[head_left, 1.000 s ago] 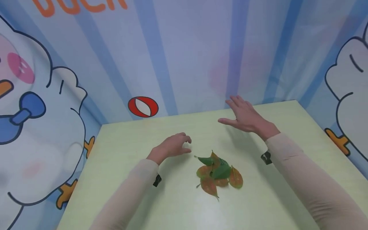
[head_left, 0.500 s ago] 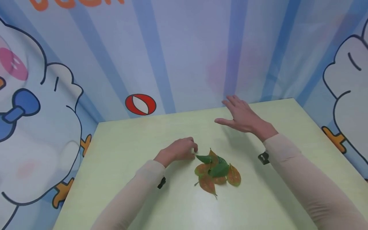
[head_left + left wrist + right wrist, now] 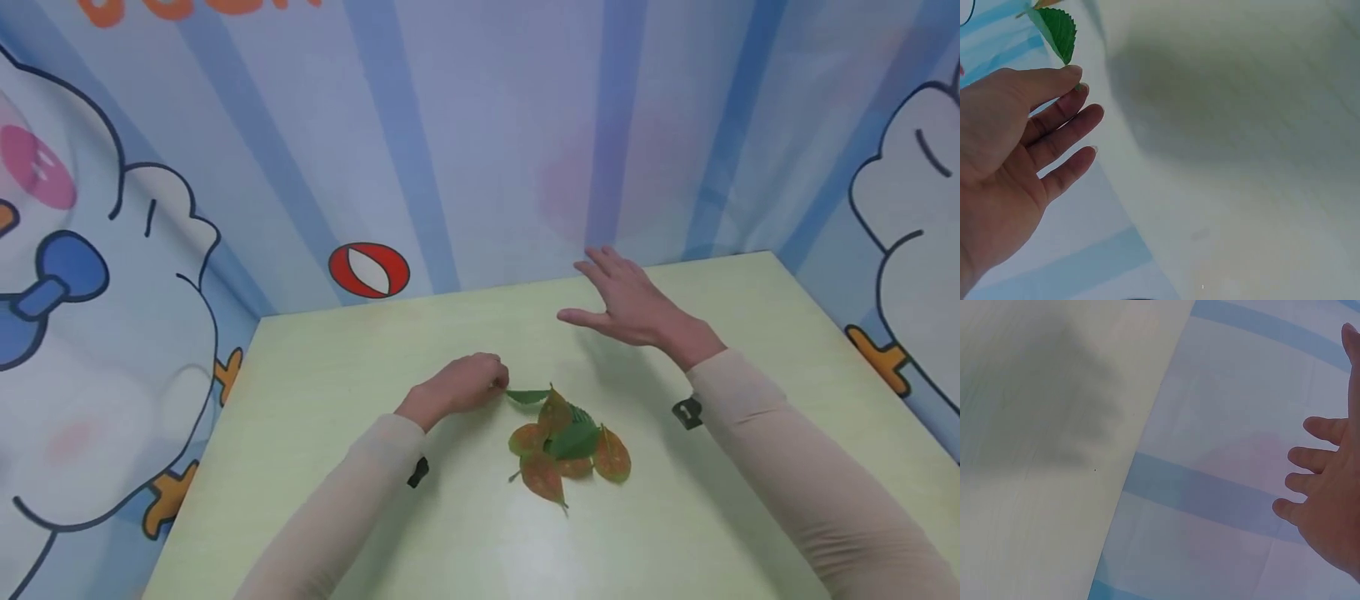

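A small pile of leaves lies on the table, with a broad green leaf [image 3: 576,442] on top and reddish-brown leaves [image 3: 542,477] around it. My left hand [image 3: 461,385] is at the pile's far left side. Its thumb and index finger pinch the tip of a green leaf with a toothed edge [image 3: 1060,31], seen close up in the left wrist view; the other fingers are loosely bent. My right hand [image 3: 630,304] hovers above the table behind and right of the pile, fingers spread, touching nothing. In the right wrist view its fingers [image 3: 1310,459] stretch out over the table's back edge.
The pale yellow-green table [image 3: 337,467] ends at a blue striped cloth backdrop [image 3: 495,150] along its back. Printed cartoon ducks [image 3: 97,400] cover the side panels. Dark straps [image 3: 687,412] show at both wrists.
My left hand moved right to the pile and pinched the green leaf's tip, then drew back slightly, turning the leaf away from the pile. The right hand stays nearly still.
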A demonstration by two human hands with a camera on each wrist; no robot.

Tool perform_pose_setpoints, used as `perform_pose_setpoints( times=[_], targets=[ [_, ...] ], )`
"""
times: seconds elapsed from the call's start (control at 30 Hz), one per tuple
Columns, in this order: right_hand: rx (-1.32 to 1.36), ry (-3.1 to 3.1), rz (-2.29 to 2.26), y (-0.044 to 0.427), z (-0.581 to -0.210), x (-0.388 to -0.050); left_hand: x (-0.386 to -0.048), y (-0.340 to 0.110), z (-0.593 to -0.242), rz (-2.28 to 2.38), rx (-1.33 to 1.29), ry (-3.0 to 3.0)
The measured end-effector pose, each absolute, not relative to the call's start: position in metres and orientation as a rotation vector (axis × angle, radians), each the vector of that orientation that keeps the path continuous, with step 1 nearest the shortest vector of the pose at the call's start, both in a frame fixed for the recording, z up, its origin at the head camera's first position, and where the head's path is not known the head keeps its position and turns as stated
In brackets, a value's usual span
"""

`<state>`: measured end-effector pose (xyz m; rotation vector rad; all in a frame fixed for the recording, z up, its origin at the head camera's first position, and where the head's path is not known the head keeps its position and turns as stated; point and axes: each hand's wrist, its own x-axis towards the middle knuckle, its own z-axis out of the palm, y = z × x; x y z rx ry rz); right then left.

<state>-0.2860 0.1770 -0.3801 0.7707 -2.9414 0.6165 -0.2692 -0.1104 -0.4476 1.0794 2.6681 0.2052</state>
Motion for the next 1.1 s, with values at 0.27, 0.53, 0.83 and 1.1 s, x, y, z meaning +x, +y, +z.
perform_pose_setpoints(
  times=[0.27, 0.53, 0.83, 1.1],
  targets=[
    [0.777, -2.933, 0.647, 0.176, -0.383, -0.285, -0.277, -0.137, -0.427, 0.325, 0.919, 2.744],
    [0.786, -2.938, 0.650, 0.175, -0.383, -0.287, -0.283, -0.165, -0.416, 0.308, 0.726, 2.767],
    [0.778, -2.950, 0.643, 0.176, -0.391, -0.289, -0.287, -0.193, -0.411, 0.457, 0.533, 2.751],
    [0.793, -2.948, 0.660, 0.172, -0.391, -0.287, -0.290, -0.208, -0.412, 0.509, 0.479, 2.837]
  ],
)
